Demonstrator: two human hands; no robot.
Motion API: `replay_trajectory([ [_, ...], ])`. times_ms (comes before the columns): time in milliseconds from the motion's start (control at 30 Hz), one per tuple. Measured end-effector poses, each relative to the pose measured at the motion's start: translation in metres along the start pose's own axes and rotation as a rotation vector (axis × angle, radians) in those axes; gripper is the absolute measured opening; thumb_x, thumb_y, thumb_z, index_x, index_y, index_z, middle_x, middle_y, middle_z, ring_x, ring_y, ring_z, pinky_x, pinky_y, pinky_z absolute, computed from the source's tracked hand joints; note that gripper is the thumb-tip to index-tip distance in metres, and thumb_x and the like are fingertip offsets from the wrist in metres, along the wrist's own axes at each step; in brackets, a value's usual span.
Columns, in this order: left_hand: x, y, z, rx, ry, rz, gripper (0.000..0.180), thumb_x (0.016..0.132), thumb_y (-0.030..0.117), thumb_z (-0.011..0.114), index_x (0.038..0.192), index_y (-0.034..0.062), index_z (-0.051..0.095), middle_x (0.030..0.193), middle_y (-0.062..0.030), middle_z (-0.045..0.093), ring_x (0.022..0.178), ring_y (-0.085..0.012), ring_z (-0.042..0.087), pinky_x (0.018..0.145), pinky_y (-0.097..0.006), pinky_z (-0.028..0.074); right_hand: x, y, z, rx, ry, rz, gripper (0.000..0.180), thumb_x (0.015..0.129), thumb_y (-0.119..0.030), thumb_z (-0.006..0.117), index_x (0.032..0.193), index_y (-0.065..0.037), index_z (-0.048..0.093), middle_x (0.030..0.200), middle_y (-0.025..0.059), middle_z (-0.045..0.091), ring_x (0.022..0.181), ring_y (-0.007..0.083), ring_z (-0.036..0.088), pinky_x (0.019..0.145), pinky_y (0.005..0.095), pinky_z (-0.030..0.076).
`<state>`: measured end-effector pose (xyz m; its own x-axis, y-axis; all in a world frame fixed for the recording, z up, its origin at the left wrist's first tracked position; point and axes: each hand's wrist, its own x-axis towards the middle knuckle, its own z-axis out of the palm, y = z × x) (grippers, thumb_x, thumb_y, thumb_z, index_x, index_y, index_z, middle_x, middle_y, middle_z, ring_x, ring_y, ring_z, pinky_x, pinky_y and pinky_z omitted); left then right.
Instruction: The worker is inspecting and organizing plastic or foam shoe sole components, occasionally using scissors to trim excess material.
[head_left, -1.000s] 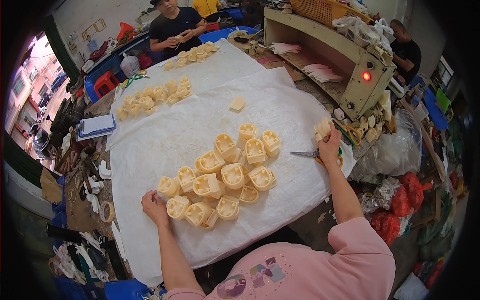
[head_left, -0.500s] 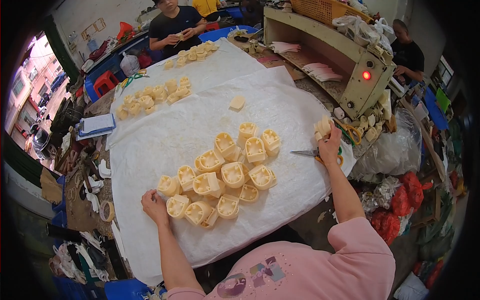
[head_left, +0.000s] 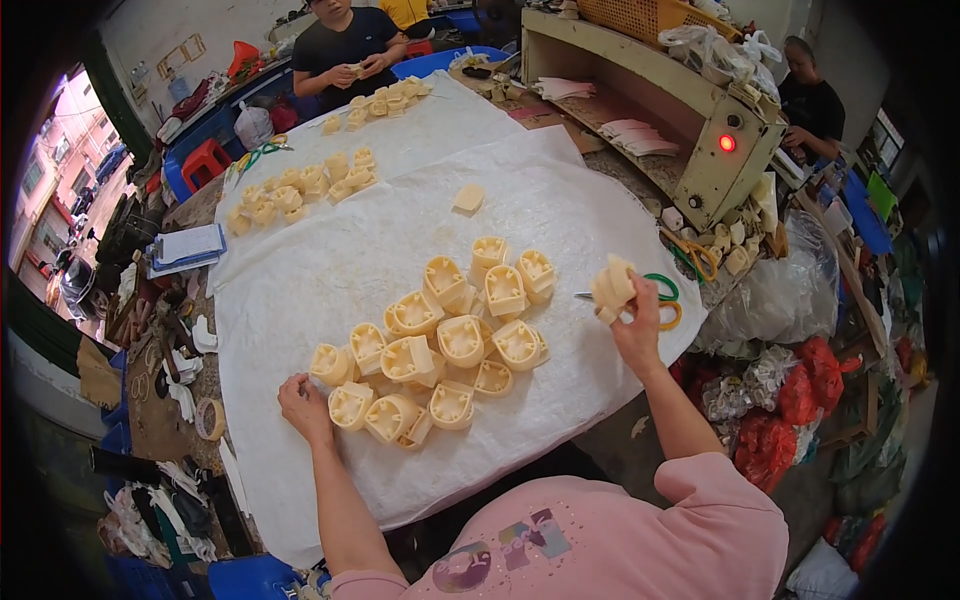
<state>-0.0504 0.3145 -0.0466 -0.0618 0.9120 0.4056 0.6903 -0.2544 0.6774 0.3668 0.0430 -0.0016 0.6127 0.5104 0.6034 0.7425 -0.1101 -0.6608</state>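
My right hand [head_left: 640, 332] is closed round a small stack of cream plastic pieces [head_left: 612, 288], raised a little above the white sheet [head_left: 560, 420]. Green- and orange-handled scissors [head_left: 668, 302] lie behind that hand, their blades partly hidden by the pieces. My left hand [head_left: 304, 408] rests on the sheet at the left end of a heap of cream U-shaped plastic parts [head_left: 462, 342]. Its fingers are loosely bent, with no object visible in them. Most parts in the heap lie with their hollow, ribbed side up. A single cream piece [head_left: 468, 198] lies apart, farther back.
More cream parts [head_left: 300, 186] sit at the back left, near a clipboard [head_left: 187, 246]. Across the table a person [head_left: 350, 55] handles a small piece. A metal machine [head_left: 715, 140] with a red light stands at the right, and another person [head_left: 812, 100] sits beyond it.
My right hand has moved left and nearer to me with the cream pieces, away from the table's right edge. My left hand stays by the heap.
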Motion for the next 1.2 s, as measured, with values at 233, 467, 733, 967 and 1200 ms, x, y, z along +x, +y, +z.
replay_trajectory([
  [233,0.009,-0.009,0.001,0.042,-0.012,-0.001,0.016,0.082,0.007,0.056,0.095,0.0014,0.064,0.104,-0.0115,0.061,0.096,-0.0266,0.057,0.081,-0.036,0.047,-0.007,-0.037,0.015,0.069,-0.173,0.027,0.07,0.067,-0.012,0.079,0.128,-0.005,0.046,0.115,0.0158,0.046,0.105,0.0313,0.049,0.088,0.0368,0.043],
  [467,0.01,-0.011,0.01,0.044,-0.05,0.028,0.021,0.084,0.005,0.056,0.103,-0.0017,0.061,0.103,-0.0116,0.061,0.091,-0.0232,0.059,0.083,-0.033,0.047,-0.021,-0.034,0.014,0.067,-0.245,0.032,0.071,0.068,-0.011,0.079,0.13,-0.006,0.044,0.117,0.0149,0.044,0.109,0.0302,0.047,0.092,0.0366,0.042],
  [733,0.006,-0.007,0.003,0.042,-0.048,0.001,0.019,0.083,0.004,0.056,0.1,-0.0003,0.062,0.103,-0.0112,0.061,0.092,-0.0245,0.059,0.083,-0.035,0.047,-0.019,-0.029,0.03,0.041,-0.271,-0.004,0.068,0.071,-0.001,0.074,0.131,-0.007,0.043,0.12,0.0147,0.04,0.11,0.0301,0.047,0.092,0.0354,0.043],
  [967,0.007,-0.006,0.005,0.03,-0.011,0.008,0.017,0.082,0.003,0.057,0.098,0.0006,0.062,0.103,-0.0116,0.061,0.092,-0.0247,0.059,0.081,-0.034,0.047,-0.019,-0.021,0.038,0.011,-0.376,-0.033,0.071,0.069,0.006,0.069,0.132,-0.011,0.043,0.119,0.0151,0.039,0.107,0.0301,0.048,0.088,0.0351,0.045],
  [1200,0.004,-0.004,0.007,-0.007,-0.004,0.038,0.017,0.081,0.001,0.056,0.096,0.0012,0.063,0.1,-0.0116,0.06,0.088,-0.024,0.058,0.079,-0.033,0.048,-0.019,-0.025,0.033,0.034,-0.457,-0.065,0.051,0.088,-0.008,0.057,0.136,-0.011,0.041,0.125,0.0172,0.037,0.112,0.0332,0.044,0.095,0.036,0.039],
])
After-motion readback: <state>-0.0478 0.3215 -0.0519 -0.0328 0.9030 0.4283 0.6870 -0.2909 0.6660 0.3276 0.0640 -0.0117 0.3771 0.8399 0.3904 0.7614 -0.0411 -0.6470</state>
